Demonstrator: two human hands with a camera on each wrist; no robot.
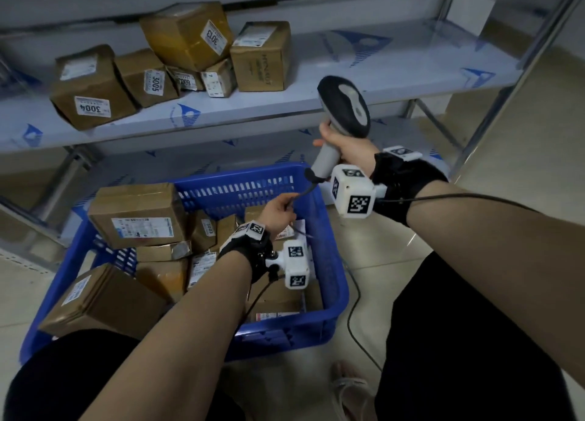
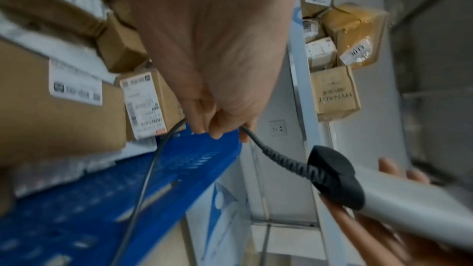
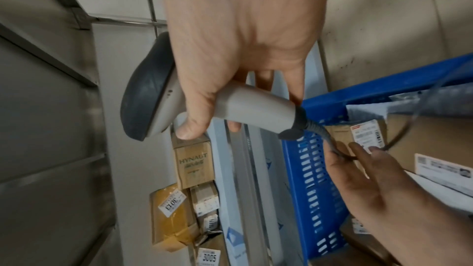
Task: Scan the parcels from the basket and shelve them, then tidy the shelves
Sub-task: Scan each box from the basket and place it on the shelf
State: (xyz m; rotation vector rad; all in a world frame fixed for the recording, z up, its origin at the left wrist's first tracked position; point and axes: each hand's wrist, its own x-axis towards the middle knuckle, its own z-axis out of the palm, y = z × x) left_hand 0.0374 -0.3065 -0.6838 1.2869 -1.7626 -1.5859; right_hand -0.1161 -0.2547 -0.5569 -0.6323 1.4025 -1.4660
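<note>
You're gripping the grey plastic handheld barcode scanner w/ black rounded head (image 1: 344,104) in your right hand (image 1: 343,146), fingers wrapped round its smooth light-grey handle, thumb lying near the head. Its long axis is running up-and-down w/ a lean: the head is pointing up toward the shelf, the handle's butt end pointing down-left toward the basket. Your left hand (image 1: 278,213) is pinching the thin black scanner cable (image 2: 275,154) just below the ribbed strain relief, fingers curled on it; the cable is looping down past the basket's right side onto the floor. The blue slotted plastic basket (image 1: 332,281) is sitting on the pale tiled floor, in front of the shelving, holding several brown cardboard parcels w/ white printed labels (image 1: 141,218), piled at mixed angles; one big box is leaning over the near-left rim. On the white film-covered metal shelf w/ blue logos (image 1: 395,69), approx. six more taped brown cardboard boxes (image 1: 95,88) are huddling at the left, touching each other, some tilted; white number stickers reading 3004, 3005, 3013 are showing. A squarish box printed HYNAUT (image 1: 261,58) is standing upright at the right end of that group. The shelf's right part is showing only film. Dark trouser legs are showing at the bottom of the head view.
</note>
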